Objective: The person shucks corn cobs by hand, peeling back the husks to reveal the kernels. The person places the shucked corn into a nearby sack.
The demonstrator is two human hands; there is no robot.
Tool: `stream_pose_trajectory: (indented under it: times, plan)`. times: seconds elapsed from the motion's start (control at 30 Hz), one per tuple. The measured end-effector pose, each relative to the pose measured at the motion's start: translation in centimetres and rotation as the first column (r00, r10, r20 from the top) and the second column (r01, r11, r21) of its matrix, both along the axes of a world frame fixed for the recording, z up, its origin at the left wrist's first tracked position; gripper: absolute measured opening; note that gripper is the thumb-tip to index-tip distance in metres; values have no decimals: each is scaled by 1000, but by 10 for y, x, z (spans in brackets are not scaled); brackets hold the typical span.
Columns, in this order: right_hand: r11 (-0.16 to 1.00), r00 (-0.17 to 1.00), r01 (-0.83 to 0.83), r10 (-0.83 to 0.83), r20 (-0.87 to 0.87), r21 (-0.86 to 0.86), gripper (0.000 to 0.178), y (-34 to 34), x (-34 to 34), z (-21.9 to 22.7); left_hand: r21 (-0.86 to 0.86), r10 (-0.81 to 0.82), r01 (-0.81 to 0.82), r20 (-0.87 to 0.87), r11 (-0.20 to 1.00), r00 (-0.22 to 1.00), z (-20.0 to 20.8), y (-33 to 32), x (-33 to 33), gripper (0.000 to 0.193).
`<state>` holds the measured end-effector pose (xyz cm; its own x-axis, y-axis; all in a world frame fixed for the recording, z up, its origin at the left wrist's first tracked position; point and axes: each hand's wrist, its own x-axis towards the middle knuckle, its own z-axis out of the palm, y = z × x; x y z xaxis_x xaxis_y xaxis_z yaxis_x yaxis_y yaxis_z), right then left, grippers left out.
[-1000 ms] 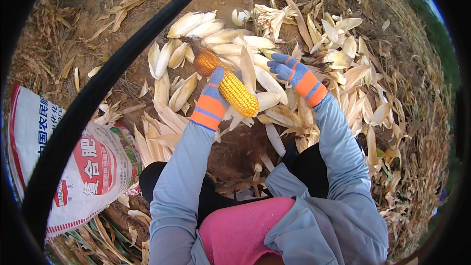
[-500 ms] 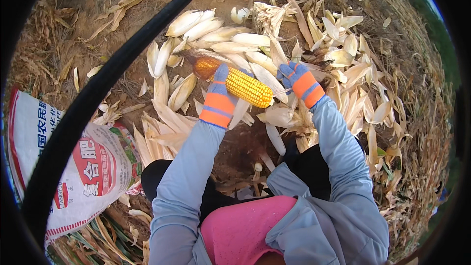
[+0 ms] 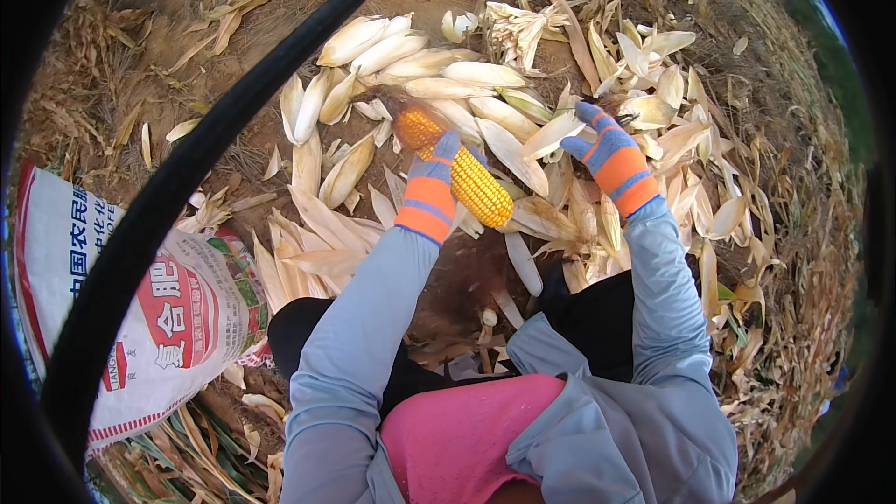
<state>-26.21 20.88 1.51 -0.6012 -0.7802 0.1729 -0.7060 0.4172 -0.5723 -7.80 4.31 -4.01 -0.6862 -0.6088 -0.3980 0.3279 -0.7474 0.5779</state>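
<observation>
My left hand [image 3: 436,182], in an orange and grey-blue glove, is wrapped round a bare yellow corn cob [image 3: 479,189]. The cob slants from upper left to lower right, with brown silk at its far end. To the right, my right hand [image 3: 609,154], gloved alike, is apart from the cob with its fingers spread and nothing in them. Beneath that hand lie pale dry husks [image 3: 583,215]. Several ears still in their husks [image 3: 425,65] lie in a pile beyond the cob.
A white and red woven sack [image 3: 140,336] lies at the left. A dark curved bar [image 3: 233,140] crosses the left side of the view. Loose husks [image 3: 681,168] and dry stalks [image 3: 793,131] cover the ground at the right.
My right hand has moved right, away from the cob, and its fingers have opened. A pale husk now lies on the pile there. The cob has tilted more steeply in my left hand.
</observation>
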Motion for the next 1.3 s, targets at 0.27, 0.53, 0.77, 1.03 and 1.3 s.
stream_pose_trajectory:
  times: [0.27, 0.53, 0.77, 1.03, 1.3]
  plan:
    - [957, 806, -227, 81, 586, 181, 48, -22, 95, 8, -33, 18, -17, 48, 999, 999, 28, 28, -20, 25]
    - [894, 348, -445, 231, 909, -57, 44, 2, 71, 22, -14, 83, -86, -121, 996, 989, 17, -37, -12, 23]
    - [879, 424, -472, 293, 857, -67, 34, 10, 47, 39, 59, 41, -29, -205, 998, 978, 53, -25, -5, 22]
    - [829, 342, -554, 311, 887, -77, 63, 23, 33, 47, 138, -167, 224, -339, 965, 926, 69, -48, 14, 26]
    - [887, 415, -197, 461, 784, -417, 68, 48, -3, 67, -142, -67, 55, -80, 988, 995, 41, -67, 24, 26]
